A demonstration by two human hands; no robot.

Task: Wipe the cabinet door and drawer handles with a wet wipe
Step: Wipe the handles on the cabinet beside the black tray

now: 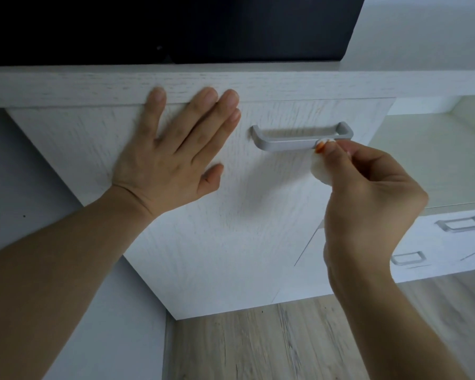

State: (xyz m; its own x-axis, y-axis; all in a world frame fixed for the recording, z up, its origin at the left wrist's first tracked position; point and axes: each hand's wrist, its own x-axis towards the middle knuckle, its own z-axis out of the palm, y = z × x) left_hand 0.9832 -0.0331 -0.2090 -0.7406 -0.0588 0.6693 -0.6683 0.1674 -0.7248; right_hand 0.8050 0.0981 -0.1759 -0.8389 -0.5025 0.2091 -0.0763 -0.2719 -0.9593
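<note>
— What's steadying things on the left?

— The left hand [166,149] lies flat on the cabinet door [203,215], its fingers [203,116] straight and spread.

— And the wipe?

— The wet wipe [320,171] is bunched in the right hand [368,198], whose fingers [337,149] pinch it against the handle [294,142] near its right end.

— The risk?

— I'd guess so small a wad slips off the bar, leaving the left stretch unwiped. The drawer handles [457,224] lower right look untouched.

White wood-grain cabinet door [209,229], grey metal handle [285,142], white wipe [319,171].
</note>
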